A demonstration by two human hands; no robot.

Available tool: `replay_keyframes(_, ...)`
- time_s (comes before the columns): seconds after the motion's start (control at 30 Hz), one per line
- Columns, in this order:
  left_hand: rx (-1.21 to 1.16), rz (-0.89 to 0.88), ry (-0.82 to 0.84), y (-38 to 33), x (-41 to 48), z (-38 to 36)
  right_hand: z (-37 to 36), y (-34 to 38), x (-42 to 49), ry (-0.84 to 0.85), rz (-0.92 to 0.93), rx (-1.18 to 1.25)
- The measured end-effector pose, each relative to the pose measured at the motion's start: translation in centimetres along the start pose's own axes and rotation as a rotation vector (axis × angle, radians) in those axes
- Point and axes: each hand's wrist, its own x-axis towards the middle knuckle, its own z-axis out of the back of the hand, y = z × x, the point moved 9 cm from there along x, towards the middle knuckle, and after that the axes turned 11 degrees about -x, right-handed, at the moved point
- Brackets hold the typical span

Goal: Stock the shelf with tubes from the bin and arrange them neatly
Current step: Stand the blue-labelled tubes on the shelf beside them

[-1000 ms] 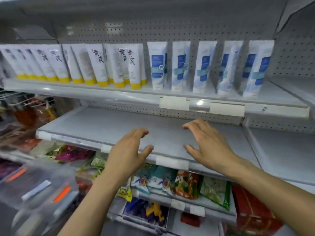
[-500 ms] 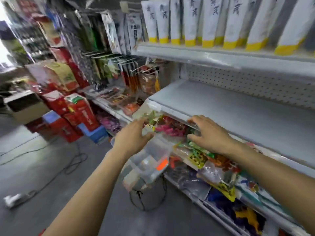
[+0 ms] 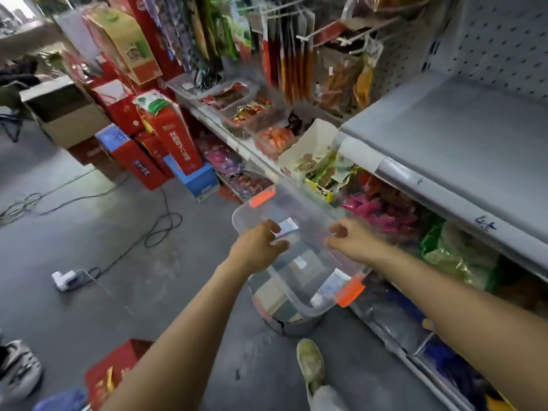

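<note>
A clear bin (image 3: 305,310) with two orange latches (image 3: 350,293), one at its far end and one at its near end, sits on a round checkered stand (image 3: 275,304) on the floor (image 3: 148,262). It is below and left of the grey shelf (image 3: 459,129). Inside it a white tube (image 3: 329,287) with a blue label lies in the near right corner, just beside the near latch. Other pale shapes show through the wall, too blurred to tell apart. A white slip (image 3: 287,226) shows at the far left part of the bin; whether it is on a lid or inside cannot be told.

On the lower shelving behind, clear trays (image 3: 237,99) hold red and orange snacks, and a white carton (image 3: 308,143) holds green and brown packets. An open cardboard box (image 3: 59,114) stands at the far left beside red boxes (image 3: 166,137); its contents do not show.

The left hand (image 3: 258,250) is on the bin's left rim, fingers curled over it and thumb closing toward them, so it grips the rim. The right hand (image 3: 353,235) is over the right rim, fingers (image 3: 341,229) loosely bent and thumb apart from them. It is blurred, and whether it touches or holds the bin cannot be told. The hands are near each other, with a stretch of bin between them
</note>
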Motion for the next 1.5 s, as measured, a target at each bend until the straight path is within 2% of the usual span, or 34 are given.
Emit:
replay_keyframes(0.17, -0.017, 0.088, 0.089, 4.4, 10.2, -4.2, -6.8, -4.9, 9.9, 0.131, -0.229, 0.089)
replay_keyframes(0.3, 0.023, 0.195, 0.153, 9.4, 17.4, -8.2, -13.6, -11.4, 13.2, 0.26, -0.628, 0.317)
replay_keyframes(0.4, -0.007, 0.307, 0.197, 14.0, 21.1, -11.4, -18.7, -15.2, 14.8, 0.372, -0.761, 0.311)
replay_keyframes(0.5, -0.013, 0.371, 0.204, 17.5, 24.2, -13.9, -21.8, -17.8, 16.0, 0.285, -0.902, 0.34)
replay_keyframes(0.57, 0.03, 0.341, 0.179, 18.4, 26.3, -14.6, -22.8, -19.0, 16.6, 0.186, -0.967, 0.282)
replay_keyframes(0.67, 0.111, 0.232, 0.127, 18.5, 28.9, -15.5, -22.7, -19.5, 17.3, 0.081, -0.949, 0.089)
replay_keyframes(0.77, 0.236, 0.229, 0.113, 18.9, 30.5, -16.9, -23.7, -19.2, 19.0, 0.028, -0.801, 0.105)
replay_keyframes(0.93, 0.485, 0.237, 0.082, 19.2, 32.0, -18.0, -25.5, -19.1, 19.7, 0.126, -0.784, 0.069)
replay_keyframes(1.03, 0.313, 0.391, 0.136, 20.6, 30.7, -19.1, -26.2, -19.0, 19.2, 0.191, -0.767, 0.029)
replay_keyframes(1.13, 0.116, 0.474, 0.189, 20.0, 29.1, -19.8, -25.5, -18.8, 19.1, 0.181, -0.782, 0.16)
replay_keyframes(1.23, -0.363, 0.691, 0.242, 18.6, 26.1, -19.8, -23.2, -18.0, 18.4, 0.108, -0.808, 0.372)
replay_keyframes(1.3, -0.729, 0.776, 0.197, 16.1, 22.8, -18.5, -21.5, -16.7, 17.5, 0.07, -0.767, 0.517)
replay_keyframes(1.4, -0.997, 0.778, 0.141, 12.3, 17.2, -16.5, -18.5, -13.9, 14.2, 0.059, -0.669, 0.645)
replay_keyframes(1.5, -1.09, 0.7, 0.126, 8.6, 11.1, -14.4, -14.9, -11.4, 9.3, 0.019, -0.56, 0.725)
